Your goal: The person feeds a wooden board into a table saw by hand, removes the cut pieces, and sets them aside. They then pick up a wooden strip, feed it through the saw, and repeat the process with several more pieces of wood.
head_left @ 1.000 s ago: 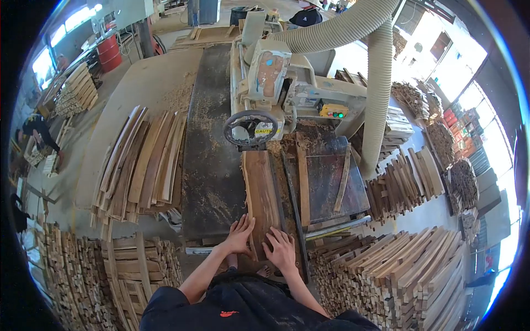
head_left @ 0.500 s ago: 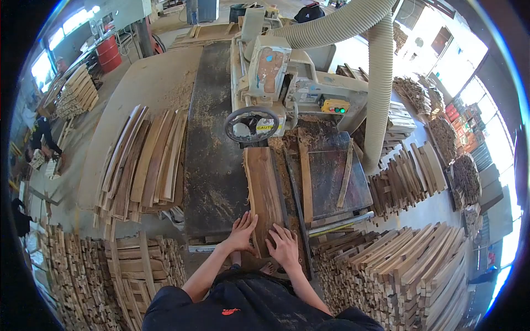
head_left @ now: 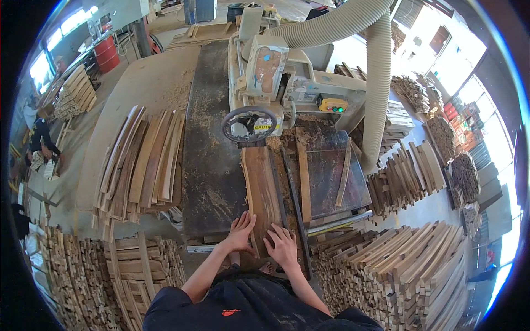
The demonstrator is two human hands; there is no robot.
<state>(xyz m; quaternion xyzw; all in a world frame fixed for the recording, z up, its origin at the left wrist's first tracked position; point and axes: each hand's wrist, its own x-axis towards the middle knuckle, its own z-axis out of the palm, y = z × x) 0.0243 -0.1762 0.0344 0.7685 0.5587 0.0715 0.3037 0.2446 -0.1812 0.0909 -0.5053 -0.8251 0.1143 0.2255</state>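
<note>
A long brown wooden board (head_left: 263,187) lies lengthwise on the dark machine table, its far end just below the saw's black handwheel (head_left: 249,123). My left hand (head_left: 240,234) rests against the board's rough left edge near its close end, fingers stretched forward and thumb towards the end. Across the right part of the board's top, my right hand (head_left: 283,246) lies with its fingers spread. Both palms face down, and neither hand wraps round the wood. A dark straight fence (head_left: 297,198) runs along the right side.
The woodworking machine (head_left: 268,71) with its hose (head_left: 379,94) stands ahead. Cut boards (head_left: 141,157) lie on the left side table. Timber stacks flank me at left (head_left: 72,276) and right (head_left: 392,270). Two strips lie on the right table (head_left: 326,165). Another person (head_left: 41,135) bends over at far left.
My hands and the board keep nearly the same place. The whole view has shifted slightly left, and the person at far left has changed posture a little.
</note>
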